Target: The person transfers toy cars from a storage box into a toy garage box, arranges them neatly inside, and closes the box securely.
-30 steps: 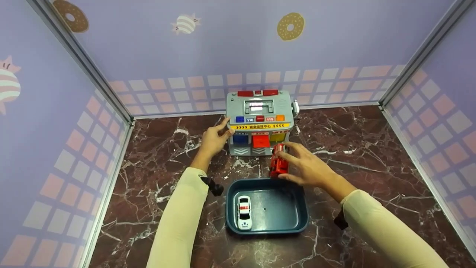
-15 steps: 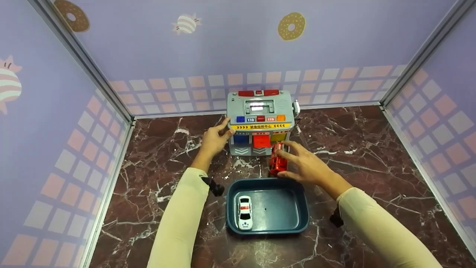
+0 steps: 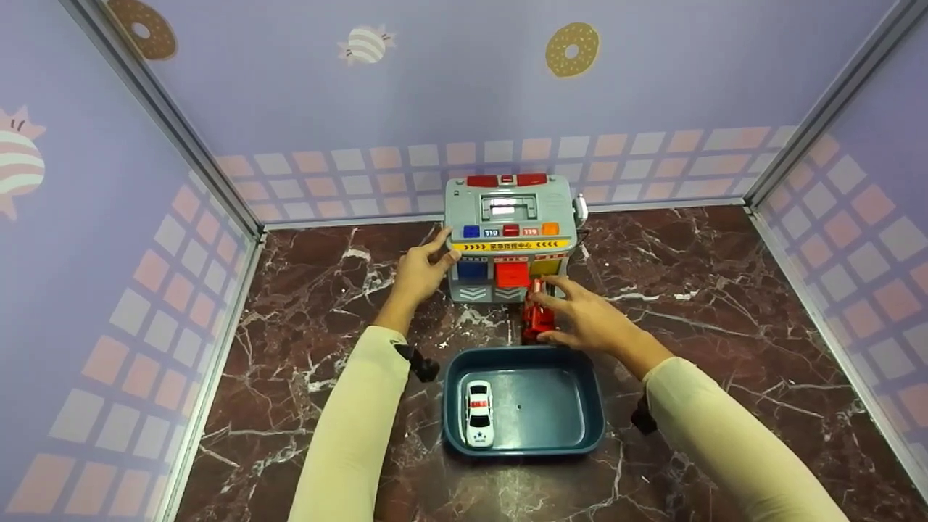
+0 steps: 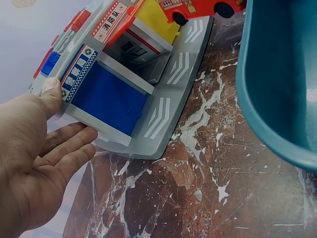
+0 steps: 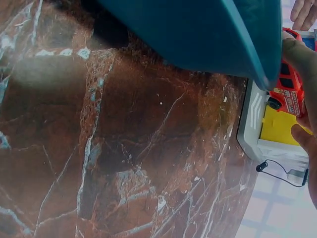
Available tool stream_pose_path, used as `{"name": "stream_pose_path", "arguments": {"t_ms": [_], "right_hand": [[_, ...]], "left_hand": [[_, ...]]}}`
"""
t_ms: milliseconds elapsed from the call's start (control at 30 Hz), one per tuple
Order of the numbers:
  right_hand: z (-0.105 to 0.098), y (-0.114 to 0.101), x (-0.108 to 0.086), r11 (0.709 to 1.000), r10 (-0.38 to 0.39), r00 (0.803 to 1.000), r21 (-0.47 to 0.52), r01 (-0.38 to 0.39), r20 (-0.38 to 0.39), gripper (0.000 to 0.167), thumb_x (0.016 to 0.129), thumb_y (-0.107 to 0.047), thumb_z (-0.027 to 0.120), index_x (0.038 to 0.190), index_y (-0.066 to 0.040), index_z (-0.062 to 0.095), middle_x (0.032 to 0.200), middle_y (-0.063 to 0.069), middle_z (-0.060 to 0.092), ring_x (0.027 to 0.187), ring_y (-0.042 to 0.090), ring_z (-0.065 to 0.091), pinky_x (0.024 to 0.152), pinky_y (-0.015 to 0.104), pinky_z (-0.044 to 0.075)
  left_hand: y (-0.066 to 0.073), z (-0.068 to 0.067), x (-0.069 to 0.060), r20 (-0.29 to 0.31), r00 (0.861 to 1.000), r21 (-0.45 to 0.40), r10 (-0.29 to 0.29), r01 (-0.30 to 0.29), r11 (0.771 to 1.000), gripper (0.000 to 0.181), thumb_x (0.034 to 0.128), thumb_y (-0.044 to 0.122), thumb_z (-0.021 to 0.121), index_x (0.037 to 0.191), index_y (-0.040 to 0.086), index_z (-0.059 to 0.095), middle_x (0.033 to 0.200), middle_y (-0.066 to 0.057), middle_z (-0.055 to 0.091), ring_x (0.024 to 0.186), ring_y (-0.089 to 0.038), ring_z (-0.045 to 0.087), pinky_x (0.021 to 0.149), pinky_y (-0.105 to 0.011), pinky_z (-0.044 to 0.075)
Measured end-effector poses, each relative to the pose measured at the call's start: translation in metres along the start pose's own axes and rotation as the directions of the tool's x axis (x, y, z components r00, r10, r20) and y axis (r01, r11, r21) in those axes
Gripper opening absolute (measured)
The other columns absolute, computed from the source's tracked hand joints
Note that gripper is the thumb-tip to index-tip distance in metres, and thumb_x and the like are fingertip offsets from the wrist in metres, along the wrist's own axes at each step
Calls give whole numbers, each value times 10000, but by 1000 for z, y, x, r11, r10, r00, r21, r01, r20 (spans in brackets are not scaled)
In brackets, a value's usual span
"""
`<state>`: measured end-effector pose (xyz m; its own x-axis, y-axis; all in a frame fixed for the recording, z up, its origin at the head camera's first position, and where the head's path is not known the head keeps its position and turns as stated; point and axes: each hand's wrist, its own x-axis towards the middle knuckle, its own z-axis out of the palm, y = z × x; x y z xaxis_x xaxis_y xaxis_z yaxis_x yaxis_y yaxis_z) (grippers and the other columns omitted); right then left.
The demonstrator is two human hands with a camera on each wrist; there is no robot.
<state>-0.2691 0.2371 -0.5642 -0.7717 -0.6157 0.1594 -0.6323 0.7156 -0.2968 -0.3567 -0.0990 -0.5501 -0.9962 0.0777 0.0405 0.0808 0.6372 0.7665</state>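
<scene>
A grey toy garage [image 3: 510,210] stands at the back wall, with blue, red and yellow doors. Its red middle door [image 3: 512,274] is swung up; the blue door [image 3: 473,270] and yellow door [image 4: 156,20] are down. My left hand [image 3: 423,272] holds the garage's left front corner, thumb on the front edge, lower fingers loosely bent beside the wall. A red toy fire truck [image 3: 538,319] is pinched lengthwise between my right hand's [image 3: 591,317] thumb and fingers. It is just in front of the garage, around the middle and right bays, front end toward the doors partly hidden by fingers.
A dark teal tray [image 3: 523,451] stands close in front of the garage, with a white toy police car [image 3: 479,413] at its left side. Patterned walls enclose the marble table [image 3: 326,406]. A thin cord [image 5: 282,174] hangs at the garage's right side.
My right hand has shifted slightly left with the fire truck, toward the middle bay. The left hand stays at the garage corner. The view has drifted slightly.
</scene>
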Motion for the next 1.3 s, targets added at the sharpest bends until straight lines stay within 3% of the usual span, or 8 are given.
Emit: {"name": "stream_pose_path", "arguments": {"t_ms": [433,600,700,1000,1067,1133,1233,1300], "right_hand": [[10,-1,16,999,-47,998,13,46,50,690,958,-421,876,1551,-154,648,1658,323,468,1431,558,576,1166,672,514],[14,-2,21,995,-98,993,-1,98,61,681,958,-397,881,1544,-135,656,1630,313,494,1380,541,619,1152,650,535],[17,-2,23,991,-132,990,-17,133,58,674,955,-386,886,1533,-121,664,1600,297,516,1337,515,650,1141,625,551],[20,-3,28,994,-111,991,6,111,80,671,969,-391,871,1548,-132,653,1627,289,497,1314,537,667,1136,629,553],[20,-3,29,994,-108,991,4,108,83,676,969,-401,868,1552,-136,650,1628,289,496,1293,536,680,1123,627,561],[21,-3,29,994,-108,991,4,109,84,680,966,-406,869,1551,-139,650,1621,288,502,1267,535,693,1106,626,572],[22,-3,30,994,-106,990,7,106,92,681,965,-412,867,1552,-144,650,1622,286,504,1244,532,705,1091,624,581],[23,-3,30,995,-101,990,10,100,99,679,966,-411,866,1553,-145,650,1623,285,506,1248,530,704,1096,622,579]], "left_hand": [[1,0,-1,-1,1000,-15,-3,3,1000,612,1042,477,739,1613,335,571,1526,-207,662,1416,-412,648,1245,-574,468],[0,0,-1,3,1000,-6,-7,7,1000,628,1035,489,726,1621,338,558,1227,-206,798,1217,-389,703,1192,-567,507],[1,0,-2,6,1000,3,-11,11,1000,637,1031,497,720,1626,343,551,1044,-188,770,1117,-374,680,1160,-569,519],[1,-1,-3,-5,1000,3,-9,9,1000,623,1033,513,724,1614,353,567,1041,-193,773,1179,-390,679,1204,-591,485],[1,-1,-3,-4,1000,0,-9,9,1000,621,1036,515,725,1615,354,567,1100,-195,790,1218,-397,690,1215,-600,474],[1,-1,-2,-7,1000,-3,-9,9,1000,620,1036,512,729,1613,351,570,1260,-194,800,1311,-407,689,1229,-605,465],[0,0,-2,-7,1000,-6,-12,11,1000,627,1032,518,728,1614,348,568,1486,-181,708,1440,-417,637,1243,-604,459],[0,0,-2,-7,1000,-7,-11,11,1000,632,1029,519,727,1615,342,568,1540,-178,660,1474,-416,610,1247,-598,458]]}}
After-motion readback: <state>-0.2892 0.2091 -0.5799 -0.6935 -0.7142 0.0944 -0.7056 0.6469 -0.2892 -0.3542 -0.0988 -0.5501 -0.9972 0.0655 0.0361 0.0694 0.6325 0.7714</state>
